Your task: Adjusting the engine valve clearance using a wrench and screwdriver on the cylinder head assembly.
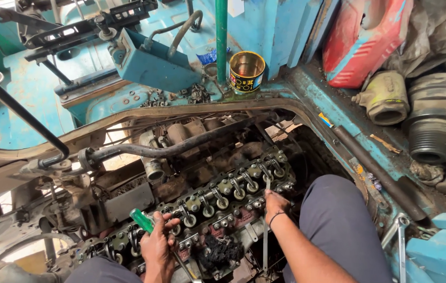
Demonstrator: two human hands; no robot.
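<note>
An open engine head (217,202) with a row of rocker arms and valve springs lies below me, running from lower left to upper right. My left hand (157,246) is closed around a green-handled screwdriver (141,220), its shaft pointing down toward the lower right. My right hand (275,206) pinches a thin flat metal strip (266,230) that hangs down past the head, with its top end among the rockers. A dark cord circles my right wrist. My knee in grey trousers (338,225) rests to the right.
An open tin can (247,71) stands on the blue cab floor above the engine bay. A black hose (181,147) crosses over the engine. A black rag (217,251) lies on the head's near side. Red container, threaded metal parts and a spanner (401,241) sit at right.
</note>
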